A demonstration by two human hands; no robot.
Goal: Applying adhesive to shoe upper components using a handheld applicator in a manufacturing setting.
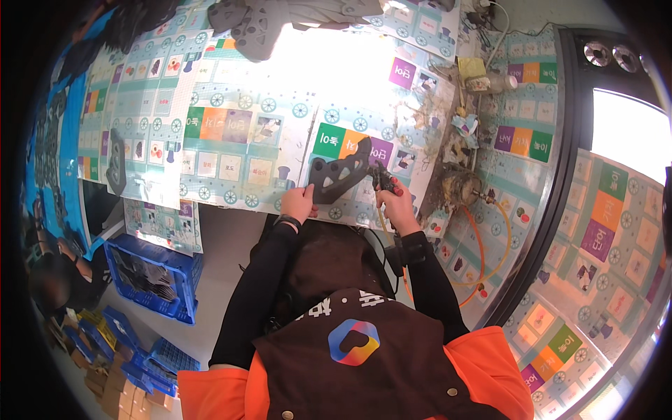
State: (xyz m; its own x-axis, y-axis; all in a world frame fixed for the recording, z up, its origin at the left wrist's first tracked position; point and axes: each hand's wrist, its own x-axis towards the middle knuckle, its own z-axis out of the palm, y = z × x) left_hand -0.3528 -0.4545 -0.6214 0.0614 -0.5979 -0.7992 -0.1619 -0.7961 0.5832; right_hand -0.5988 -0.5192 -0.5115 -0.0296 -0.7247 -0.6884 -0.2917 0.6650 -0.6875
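My left hand [298, 204] is closed on the lower left end of a dark grey moulded part [337, 179], near the front edge of the table. The part is angular, with holes on one side and a narrow arm pointing up to the right. My right hand [400, 208] grips a black-and-red air tool [382, 179], whose head is close to the right side of the part. Whether the two touch I cannot tell. A similar dark grey part [116, 164] lies alone at the left of the table.
More grey parts [253, 31] are heaped at the far edge of the patterned tabletop [241, 192]. An orange hose [483, 245] loops down on the right beside a dusty round fitting [462, 187]. Blue crates [183, 283] stand at the left, near another person [77, 269].
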